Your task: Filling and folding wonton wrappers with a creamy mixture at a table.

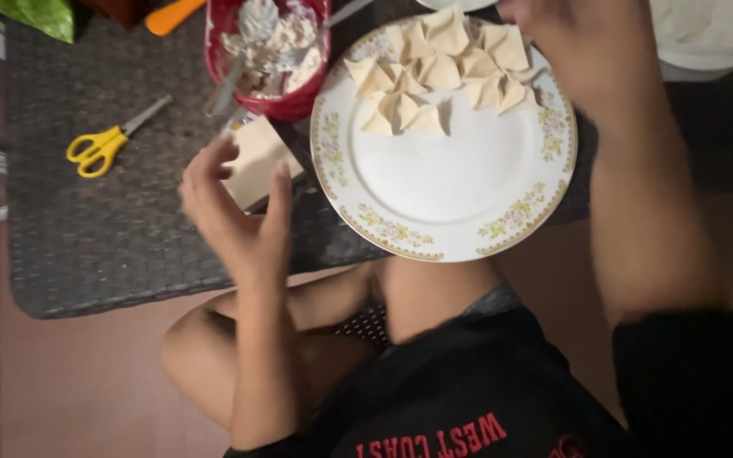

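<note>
Fingers (214,165) of the left hand (235,208) are spread and curled, with the thumb held apart from them, directly over a stack of pale square wrappers (256,157) lying on the dark woven mat (86,237); whether the top sheet is already touched cannot be told. The stack is set between the red bowl of filling (269,51) and the flower-rimmed plate (451,212), so each is within short reach. A spoon handle (226,85) leans out of the bowl toward the wrappers. Folded dumplings (439,68) are packed along the far edge of the plate (the near part is left bare). The right hand (566,42) is raised at the far rim of the plate, blurred; its finger state cannot be told. Yellow-handled scissors (103,144) lie well apart at the left.
</note>
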